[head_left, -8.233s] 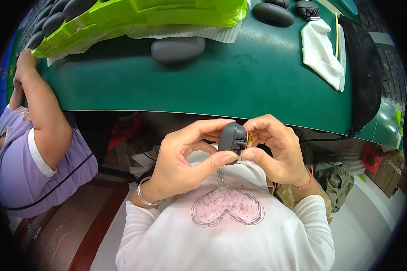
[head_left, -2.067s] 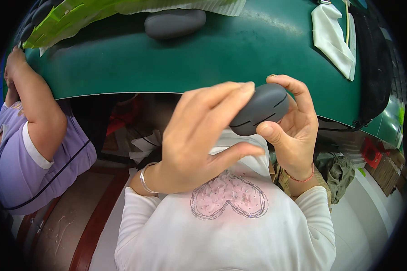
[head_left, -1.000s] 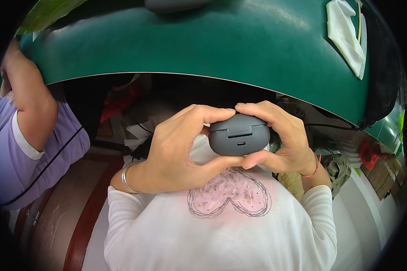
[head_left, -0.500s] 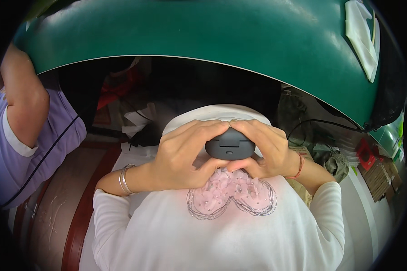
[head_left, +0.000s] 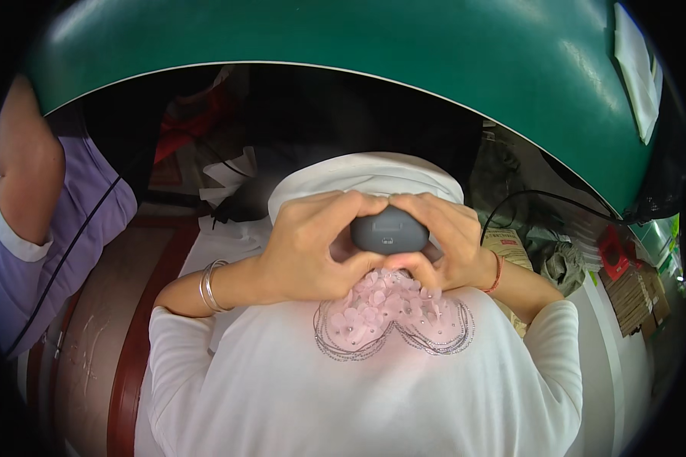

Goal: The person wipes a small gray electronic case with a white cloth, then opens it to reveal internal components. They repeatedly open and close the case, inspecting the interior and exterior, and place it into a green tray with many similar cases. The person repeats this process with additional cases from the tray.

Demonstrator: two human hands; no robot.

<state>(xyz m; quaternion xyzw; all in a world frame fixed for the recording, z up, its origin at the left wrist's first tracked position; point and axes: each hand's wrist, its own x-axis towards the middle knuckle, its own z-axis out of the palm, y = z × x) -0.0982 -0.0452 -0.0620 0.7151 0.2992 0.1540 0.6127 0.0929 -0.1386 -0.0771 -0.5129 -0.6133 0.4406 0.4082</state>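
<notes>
A dark grey, rounded earbud charging case (head_left: 389, 231) is held in front of my chest, between both hands. Its hinge strip and a small charging port face me. My left hand (head_left: 316, 244), with silver bangles on the wrist, curls round its left side, fingers on top and thumb at the lower edge. On the right side my right hand (head_left: 450, 240), with a red string bracelet, grips it the same way. The fingertips of both hands nearly meet above the case. Its far side is hidden from me.
A green table (head_left: 343, 38) curves across the far side, with a white cloth or sheet (head_left: 637, 72) at its right end. A person in a lilac top (head_left: 91, 198) sits at the left. Black cables hang on both sides; cardboard (head_left: 629, 301) lies at the right.
The case has tipped slightly, so its port side shows more fully. Both hands still hold it. The table edge sits higher in view.
</notes>
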